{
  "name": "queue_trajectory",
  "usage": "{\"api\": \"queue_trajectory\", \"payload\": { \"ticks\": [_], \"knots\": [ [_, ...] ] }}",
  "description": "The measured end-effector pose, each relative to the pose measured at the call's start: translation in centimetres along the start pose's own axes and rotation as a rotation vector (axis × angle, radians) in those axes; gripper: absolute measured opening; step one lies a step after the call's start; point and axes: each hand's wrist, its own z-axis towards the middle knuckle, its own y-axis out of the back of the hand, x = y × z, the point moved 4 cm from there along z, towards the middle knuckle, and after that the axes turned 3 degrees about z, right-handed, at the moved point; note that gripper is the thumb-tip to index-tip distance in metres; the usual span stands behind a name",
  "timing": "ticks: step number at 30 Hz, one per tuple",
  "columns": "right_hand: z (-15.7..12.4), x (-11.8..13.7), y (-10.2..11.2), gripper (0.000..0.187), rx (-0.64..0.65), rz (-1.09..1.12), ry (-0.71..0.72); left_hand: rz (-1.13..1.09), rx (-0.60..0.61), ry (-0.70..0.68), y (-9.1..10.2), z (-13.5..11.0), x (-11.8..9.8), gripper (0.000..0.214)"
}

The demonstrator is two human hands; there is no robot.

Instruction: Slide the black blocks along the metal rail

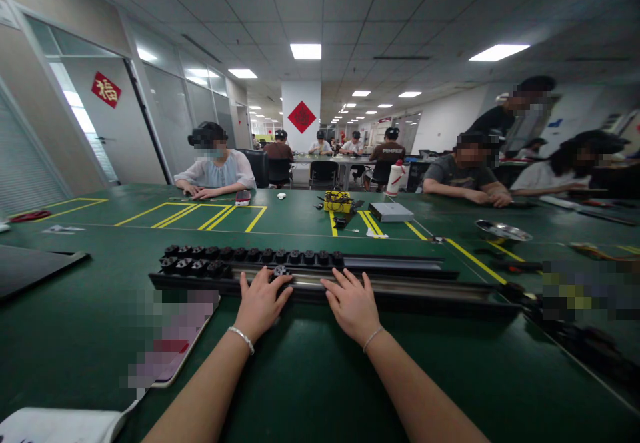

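Green tabletop point(320, 383) stretches out before me, and I place everything on it by the near rail point(425, 290), a long black channel lying across it. Short of that rail, toward its left end, lies a pinkish slab point(183, 333), partly blurred out. Over the rail's near edge, left of its middle, the left hand point(260, 303) is loosely spread, fingertips at a lone black piece point(283, 270) in the channel; whether they pinch it I can't make out. Farther right along the rail, the right hand point(354, 306) has its fingers fanned out, nothing visible in its grasp. More black pieces point(184, 267) crowd the rail's left end. I'd judge the step in hand to be shifting the lone piece within the channel; the next move seems to call for light, straight fingertip pressure, with the rail kept steady. Just behind the near rail runs a far rail point(400, 264), its own row of pieces point(267, 256) reaching past the middle. Well beyond the near rail's right half stand a grey box point(390, 212) and a bottle point(395, 178); beyond its left half, a co-worker point(215, 173) leans on the tabletop.
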Motion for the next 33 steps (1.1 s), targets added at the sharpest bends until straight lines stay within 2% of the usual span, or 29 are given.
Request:
{"api": "queue_trajectory", "payload": {
  "ticks": [19, 33],
  "knots": [
    [0.25, -0.02, -0.09, 0.033, -0.037, 0.042, -0.041, 0.008, -0.052, 0.021, 0.25, 0.10, -0.75, 0.034],
    [0.47, 0.06, 0.08, 0.034, 0.018, 0.016, -0.059, 0.002, -0.097, -0.009, 0.59, 0.11, -0.99, 0.034]
  ]
}}
